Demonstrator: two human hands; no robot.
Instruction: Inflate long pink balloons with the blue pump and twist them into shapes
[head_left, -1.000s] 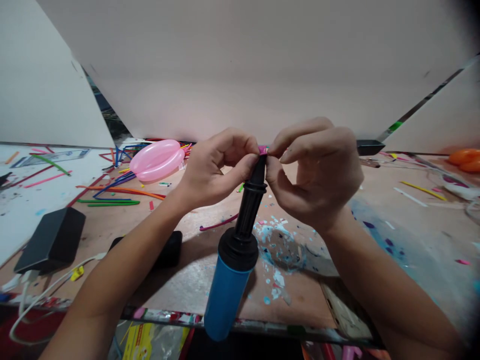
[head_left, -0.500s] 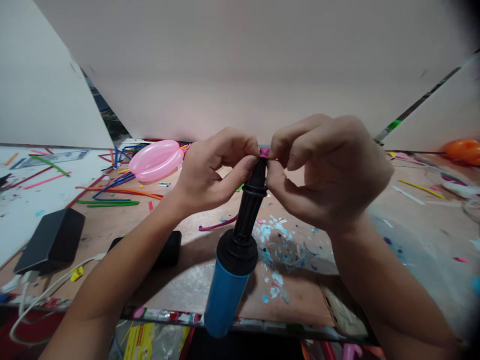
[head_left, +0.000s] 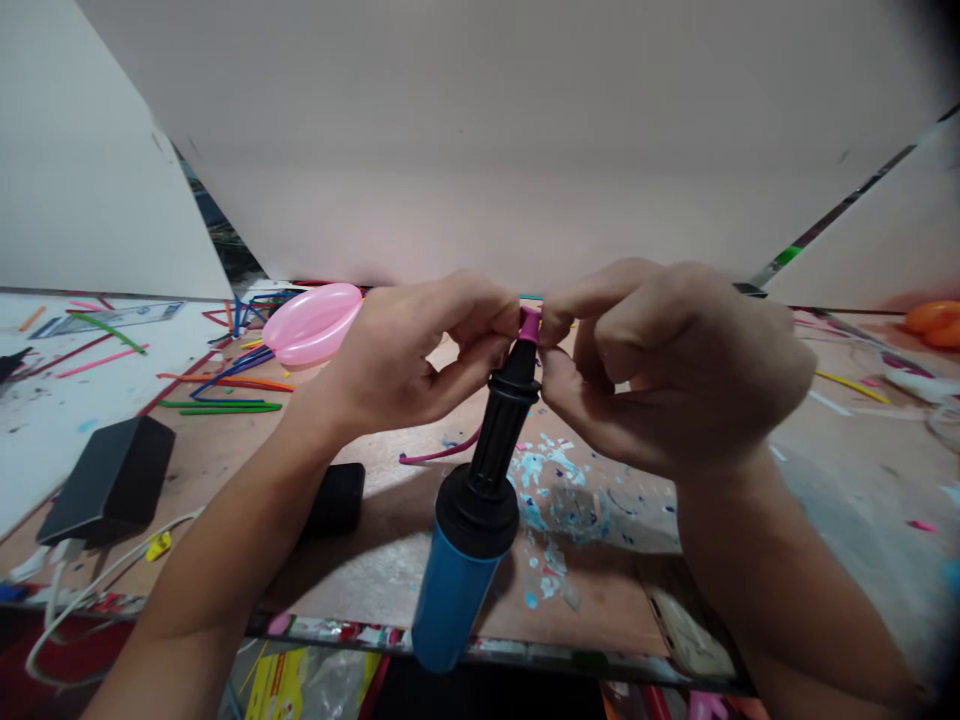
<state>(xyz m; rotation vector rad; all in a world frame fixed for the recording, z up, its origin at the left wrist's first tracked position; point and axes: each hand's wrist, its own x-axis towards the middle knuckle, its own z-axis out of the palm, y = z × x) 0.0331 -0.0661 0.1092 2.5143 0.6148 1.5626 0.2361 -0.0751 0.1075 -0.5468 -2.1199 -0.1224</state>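
A hand balloon pump [head_left: 457, 590], with a blue barrel and a black ribbed top, stands tilted in front of me, its nozzle pointing up and away. Over the nozzle tip sits the magenta mouth of a balloon [head_left: 530, 325]. From the left, my left hand [head_left: 442, 345] pinches this mouth between thumb and forefinger. My right hand [head_left: 667, 355] is closed in a pinch at its right edge, fingers curled. A thin magenta length [head_left: 442, 455] shows behind the pump; whether it joins the balloon mouth is hidden.
An inflated pink balloon [head_left: 311, 325] lies left of my left hand, near several uninflated long balloons [head_left: 232, 405]. A dark box-shaped device [head_left: 112, 485] with a white cable is at left, a black flat object [head_left: 341, 500] beside my left forearm. Blue scraps [head_left: 555, 480] litter the table right of the pump.
Both hands have come slightly lower, the right one also a little to the right. More of the magenta balloon mouth now shows on the nozzle. The pump has hardly moved.
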